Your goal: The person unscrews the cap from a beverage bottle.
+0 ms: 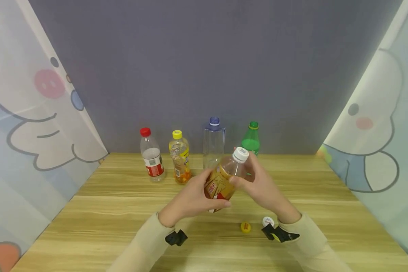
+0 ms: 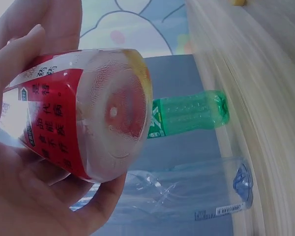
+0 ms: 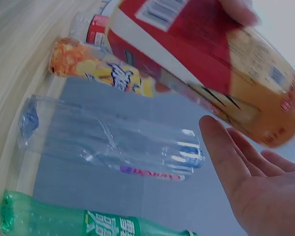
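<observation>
A plastic bottle (image 1: 221, 181) with a gold and red label and a white cap (image 1: 240, 154) is tilted above the table, its top leaning right. My left hand (image 1: 195, 198) grips it round the lower body. In the left wrist view its base faces the camera, with the left fingers (image 2: 105, 201) curled round the side. My right hand (image 1: 261, 185) is at the bottle's shoulder, thumb in front and fingers partly hidden behind. In the right wrist view, the right hand (image 3: 270, 191) has extended fingers close beside the label; firm contact cannot be made out.
Behind stand a red-capped bottle (image 1: 152, 156), a yellow-capped bottle (image 1: 180, 158), a tall clear bottle (image 1: 213, 145) with a blue cap, and a green bottle (image 1: 251, 141). A yellow cap (image 1: 245, 227) and a white cap (image 1: 268, 222) lie near the right wrist on the wooden table (image 1: 115, 223).
</observation>
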Tool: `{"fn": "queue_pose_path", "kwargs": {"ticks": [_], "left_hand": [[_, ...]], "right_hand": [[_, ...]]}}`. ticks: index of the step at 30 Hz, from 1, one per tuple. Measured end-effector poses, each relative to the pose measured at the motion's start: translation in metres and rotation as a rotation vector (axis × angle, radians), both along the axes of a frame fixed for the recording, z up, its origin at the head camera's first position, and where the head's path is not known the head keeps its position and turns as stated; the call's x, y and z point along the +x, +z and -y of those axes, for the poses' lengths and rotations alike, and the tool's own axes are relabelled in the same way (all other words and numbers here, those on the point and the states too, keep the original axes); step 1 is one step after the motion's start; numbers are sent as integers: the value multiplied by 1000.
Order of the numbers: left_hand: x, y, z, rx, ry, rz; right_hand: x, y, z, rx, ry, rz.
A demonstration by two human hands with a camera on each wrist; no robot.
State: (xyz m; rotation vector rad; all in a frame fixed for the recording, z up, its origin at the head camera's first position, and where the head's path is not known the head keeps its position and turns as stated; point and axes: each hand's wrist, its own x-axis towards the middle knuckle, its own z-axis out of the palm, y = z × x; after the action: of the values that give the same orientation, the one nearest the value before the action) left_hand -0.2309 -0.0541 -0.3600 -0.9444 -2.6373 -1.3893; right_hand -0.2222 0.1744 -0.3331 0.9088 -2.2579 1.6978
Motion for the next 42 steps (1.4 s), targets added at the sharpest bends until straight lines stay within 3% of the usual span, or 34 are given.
{"fn": "queue_pose_path", "kwargs": {"ticks": [6,17,21,26,34,42], "left_hand": [[-2,2,4,-66,52,-14],[-4,2,9,-175,124,-179],[-5,2,6,-237,134,-242],[-5,-1,4,-304,155,-312],[-4,-3,2,-356,173,-401],[-3,-3,2,-379,200,-414]], "right_hand": [[1,7,-11,-30,-81,-69],[5,19,-15,-105,-206,-101],[6,19,-16,-60,-298,-97],[10,20,-18,41,-396,-23],[11,24,-20,150,-424,43],[10,22,-20,221,-410,38]]}}
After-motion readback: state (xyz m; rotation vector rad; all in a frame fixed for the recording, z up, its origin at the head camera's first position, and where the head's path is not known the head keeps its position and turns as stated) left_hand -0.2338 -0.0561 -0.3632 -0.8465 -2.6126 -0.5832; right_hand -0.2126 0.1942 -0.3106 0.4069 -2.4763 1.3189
